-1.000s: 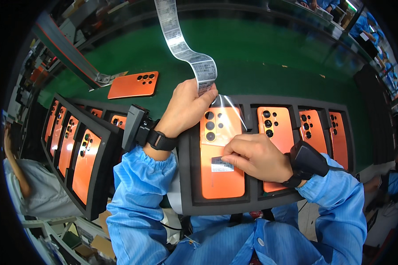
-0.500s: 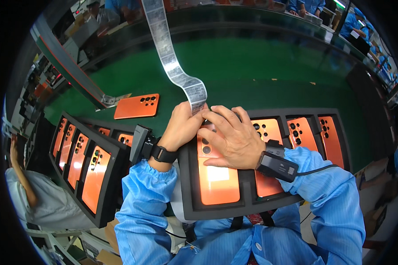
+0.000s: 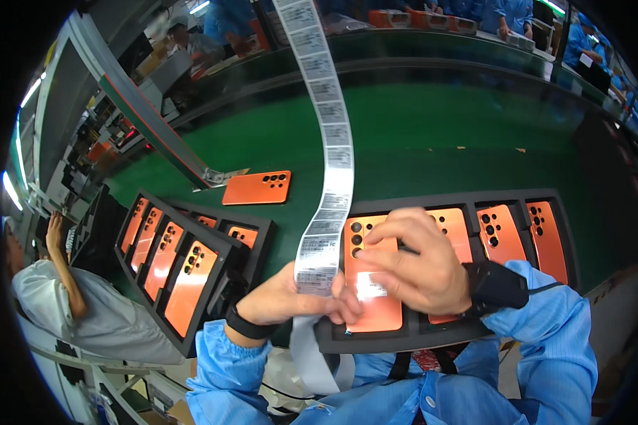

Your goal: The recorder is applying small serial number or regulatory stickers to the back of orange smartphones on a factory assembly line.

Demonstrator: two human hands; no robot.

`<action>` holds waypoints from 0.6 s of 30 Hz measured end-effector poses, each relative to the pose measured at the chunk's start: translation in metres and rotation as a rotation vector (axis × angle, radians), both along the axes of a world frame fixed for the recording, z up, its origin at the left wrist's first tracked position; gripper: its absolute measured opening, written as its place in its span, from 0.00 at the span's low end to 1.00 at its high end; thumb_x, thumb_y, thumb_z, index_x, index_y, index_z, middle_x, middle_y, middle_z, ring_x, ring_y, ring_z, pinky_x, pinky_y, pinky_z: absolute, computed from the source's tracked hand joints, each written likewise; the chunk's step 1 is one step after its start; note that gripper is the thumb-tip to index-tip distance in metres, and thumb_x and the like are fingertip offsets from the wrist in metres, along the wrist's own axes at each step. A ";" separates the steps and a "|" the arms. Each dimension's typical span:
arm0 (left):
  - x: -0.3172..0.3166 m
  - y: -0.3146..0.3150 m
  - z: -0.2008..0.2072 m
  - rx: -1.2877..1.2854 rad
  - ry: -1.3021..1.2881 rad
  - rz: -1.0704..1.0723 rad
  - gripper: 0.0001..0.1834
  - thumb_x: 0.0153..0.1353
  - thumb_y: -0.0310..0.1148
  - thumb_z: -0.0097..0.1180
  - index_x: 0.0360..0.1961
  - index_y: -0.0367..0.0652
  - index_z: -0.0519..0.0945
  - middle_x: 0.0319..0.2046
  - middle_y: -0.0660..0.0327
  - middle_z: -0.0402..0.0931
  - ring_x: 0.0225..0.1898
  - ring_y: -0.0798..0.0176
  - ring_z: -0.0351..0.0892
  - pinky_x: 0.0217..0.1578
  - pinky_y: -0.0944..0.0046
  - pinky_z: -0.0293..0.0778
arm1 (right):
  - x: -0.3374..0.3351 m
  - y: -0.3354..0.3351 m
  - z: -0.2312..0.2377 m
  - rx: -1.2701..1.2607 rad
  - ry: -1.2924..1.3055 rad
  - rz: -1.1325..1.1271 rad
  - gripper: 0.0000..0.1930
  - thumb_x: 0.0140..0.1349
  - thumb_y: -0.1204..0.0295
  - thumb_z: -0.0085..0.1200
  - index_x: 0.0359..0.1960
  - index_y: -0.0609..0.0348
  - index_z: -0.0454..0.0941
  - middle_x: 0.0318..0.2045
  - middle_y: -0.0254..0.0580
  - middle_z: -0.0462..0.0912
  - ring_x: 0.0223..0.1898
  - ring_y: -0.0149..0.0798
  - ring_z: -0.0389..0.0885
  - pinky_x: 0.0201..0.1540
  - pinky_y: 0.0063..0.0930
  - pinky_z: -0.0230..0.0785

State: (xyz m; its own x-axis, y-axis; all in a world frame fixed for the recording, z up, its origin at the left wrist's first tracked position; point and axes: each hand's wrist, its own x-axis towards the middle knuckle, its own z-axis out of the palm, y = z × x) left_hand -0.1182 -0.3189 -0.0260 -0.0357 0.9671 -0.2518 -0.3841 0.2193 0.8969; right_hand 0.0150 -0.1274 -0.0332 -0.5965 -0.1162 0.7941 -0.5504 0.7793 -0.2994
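Observation:
My left hand [image 3: 294,296] is closed on a long strip of printed silver-grey labels [image 3: 324,219], beside the lower left edge of an orange phone [image 3: 372,308]. The strip rises from it toward the far edge of the view, and its pale tail hangs below. This phone lies camera side up in a black foam tray [image 3: 418,338]. Over it hovers my right hand [image 3: 425,265], fingers bent and apart, thumb and fingertips close to a small whitish patch on the phone's back. Whether that patch is a label or glare is hard to tell.
More orange phones [image 3: 502,234] fill the tray's other slots. To the left, a second black tray [image 3: 184,343] of phones stands tilted over another. A single phone [image 3: 257,188] rests on the green work surface [image 3: 411,113] near a metal post [image 3: 145,106]. Other people work across the bench and at left.
My left hand has come down from the phone's top to its lower left, bringing the strip along. My right hand, spread flat before, now has bent fingers. The whole view has shifted slightly.

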 end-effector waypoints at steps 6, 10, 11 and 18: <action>0.027 0.008 0.009 0.019 0.231 0.075 0.18 0.56 0.22 0.53 0.49 0.37 0.70 0.43 0.63 0.73 0.46 0.69 0.72 0.49 0.67 0.68 | 0.006 -0.022 0.001 -0.066 -0.143 -0.092 0.21 0.46 0.64 0.62 0.42 0.60 0.77 0.43 0.44 0.74 0.44 0.48 0.71 0.45 0.39 0.63; 0.042 0.008 -0.007 0.065 0.173 0.118 0.17 0.59 0.21 0.51 0.49 0.40 0.69 0.44 0.65 0.71 0.46 0.72 0.70 0.48 0.69 0.68 | 0.010 -0.021 0.002 -0.160 -0.087 -0.029 0.18 0.44 0.69 0.63 0.39 0.58 0.80 0.39 0.41 0.76 0.41 0.45 0.73 0.42 0.36 0.66; 0.044 0.008 -0.006 0.061 0.036 0.120 0.17 0.57 0.20 0.52 0.49 0.41 0.70 0.44 0.65 0.71 0.46 0.72 0.70 0.48 0.69 0.68 | 0.011 -0.021 0.006 -0.158 -0.071 -0.038 0.17 0.43 0.72 0.63 0.38 0.58 0.81 0.37 0.39 0.77 0.40 0.43 0.73 0.40 0.35 0.66; 0.047 0.014 -0.020 0.209 -0.376 0.450 0.17 0.64 0.35 0.42 0.50 0.37 0.70 0.45 0.57 0.73 0.48 0.61 0.73 0.52 0.58 0.67 | 0.004 -0.022 0.007 0.243 0.184 -0.127 0.13 0.42 0.72 0.58 0.35 0.53 0.81 0.33 0.31 0.77 0.39 0.37 0.74 0.37 0.30 0.65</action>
